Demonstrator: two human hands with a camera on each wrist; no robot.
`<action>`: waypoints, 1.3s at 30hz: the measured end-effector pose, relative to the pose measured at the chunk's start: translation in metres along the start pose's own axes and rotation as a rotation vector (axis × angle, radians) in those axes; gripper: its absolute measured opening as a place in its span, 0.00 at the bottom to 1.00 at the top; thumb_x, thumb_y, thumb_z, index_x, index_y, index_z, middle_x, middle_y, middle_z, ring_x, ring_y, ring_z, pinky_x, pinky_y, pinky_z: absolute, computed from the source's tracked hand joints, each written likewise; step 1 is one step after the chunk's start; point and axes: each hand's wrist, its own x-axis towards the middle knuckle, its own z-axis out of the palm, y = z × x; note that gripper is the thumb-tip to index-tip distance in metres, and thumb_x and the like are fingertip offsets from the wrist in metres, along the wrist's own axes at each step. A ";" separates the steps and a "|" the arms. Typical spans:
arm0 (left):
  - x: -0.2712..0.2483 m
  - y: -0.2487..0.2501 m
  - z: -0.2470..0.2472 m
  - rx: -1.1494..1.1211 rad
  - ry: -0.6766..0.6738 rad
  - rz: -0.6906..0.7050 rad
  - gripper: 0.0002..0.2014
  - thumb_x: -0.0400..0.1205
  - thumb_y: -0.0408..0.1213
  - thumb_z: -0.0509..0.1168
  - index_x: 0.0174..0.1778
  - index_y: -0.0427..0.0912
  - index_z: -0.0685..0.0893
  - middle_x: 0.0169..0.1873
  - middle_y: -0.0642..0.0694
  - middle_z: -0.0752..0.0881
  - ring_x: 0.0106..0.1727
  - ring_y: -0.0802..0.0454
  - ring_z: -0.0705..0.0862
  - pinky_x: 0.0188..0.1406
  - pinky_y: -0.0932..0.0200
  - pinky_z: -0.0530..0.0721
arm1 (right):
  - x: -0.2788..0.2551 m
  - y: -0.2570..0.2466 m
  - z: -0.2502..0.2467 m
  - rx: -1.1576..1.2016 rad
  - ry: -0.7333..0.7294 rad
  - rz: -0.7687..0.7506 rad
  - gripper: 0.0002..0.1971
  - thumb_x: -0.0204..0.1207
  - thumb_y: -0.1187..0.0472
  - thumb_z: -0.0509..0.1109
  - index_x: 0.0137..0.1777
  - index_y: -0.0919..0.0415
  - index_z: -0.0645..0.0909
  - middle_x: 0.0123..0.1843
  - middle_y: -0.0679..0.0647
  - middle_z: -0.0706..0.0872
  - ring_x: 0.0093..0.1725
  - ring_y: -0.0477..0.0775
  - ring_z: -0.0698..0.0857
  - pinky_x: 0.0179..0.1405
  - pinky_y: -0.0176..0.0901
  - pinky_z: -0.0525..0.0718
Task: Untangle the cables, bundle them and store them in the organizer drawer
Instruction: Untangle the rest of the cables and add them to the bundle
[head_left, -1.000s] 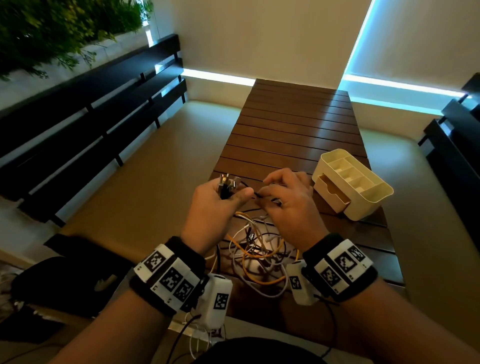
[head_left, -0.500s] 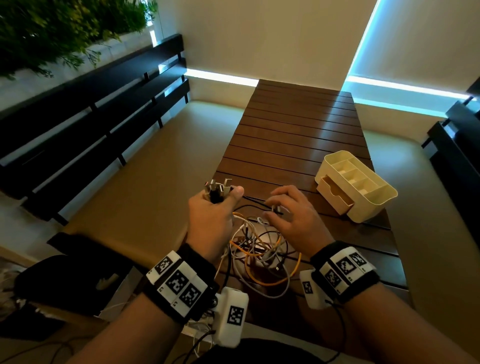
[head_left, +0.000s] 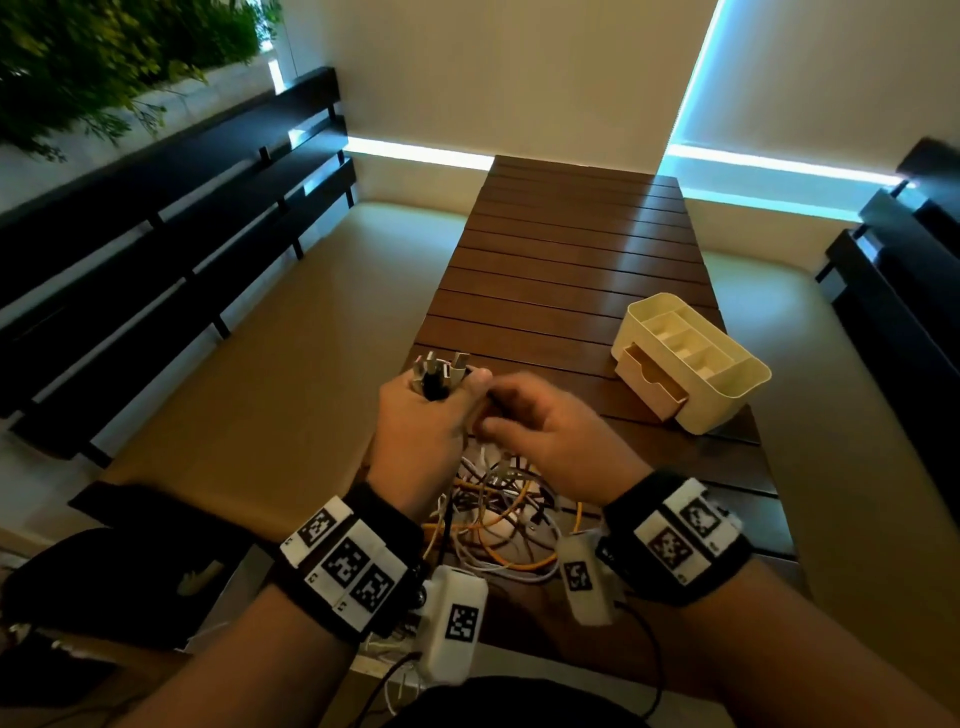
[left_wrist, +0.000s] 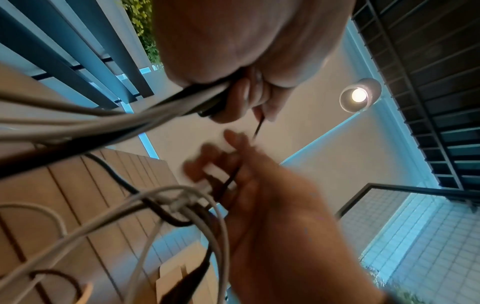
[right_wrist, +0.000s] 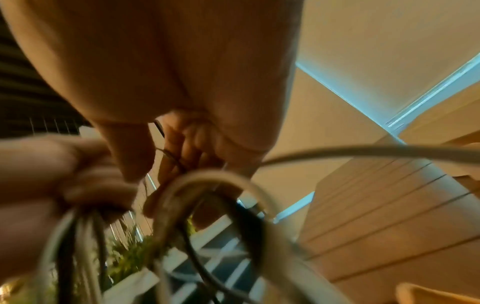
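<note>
Since a moment ago my right hand (head_left: 558, 441) has risen off the cables (head_left: 498, 519) toward my left hand (head_left: 421, 426); left fist grips gathered plug ends (head_left: 441, 371) upright, keeping freed ends apart; right fingers pinch a thin black strand (left_wrist: 257, 127); organizer drawer (head_left: 652, 387) waits beyond my right.

Dark slatted bench (head_left: 171, 218) left of a wooden slat table (head_left: 571, 249), green foliage (head_left: 104, 57) behind it
</note>
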 end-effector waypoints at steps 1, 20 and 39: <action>0.002 0.001 -0.001 -0.033 0.026 0.004 0.07 0.81 0.33 0.71 0.37 0.41 0.85 0.21 0.53 0.81 0.23 0.55 0.79 0.28 0.53 0.80 | 0.001 0.005 0.005 -0.056 -0.044 0.037 0.06 0.85 0.55 0.66 0.58 0.45 0.80 0.52 0.46 0.89 0.51 0.42 0.88 0.58 0.48 0.88; 0.003 0.003 -0.009 0.614 -0.246 0.135 0.12 0.82 0.39 0.71 0.61 0.48 0.85 0.47 0.60 0.86 0.49 0.63 0.84 0.55 0.64 0.82 | 0.012 0.020 -0.010 -0.528 0.337 -0.407 0.14 0.84 0.55 0.63 0.59 0.59 0.88 0.43 0.44 0.76 0.39 0.43 0.75 0.37 0.30 0.72; 0.005 0.016 -0.035 0.287 -0.005 0.127 0.27 0.73 0.64 0.66 0.28 0.41 0.74 0.24 0.42 0.69 0.26 0.47 0.67 0.32 0.46 0.72 | -0.008 0.059 -0.022 -0.301 0.202 0.206 0.19 0.79 0.53 0.73 0.69 0.47 0.78 0.61 0.40 0.75 0.56 0.39 0.80 0.59 0.38 0.81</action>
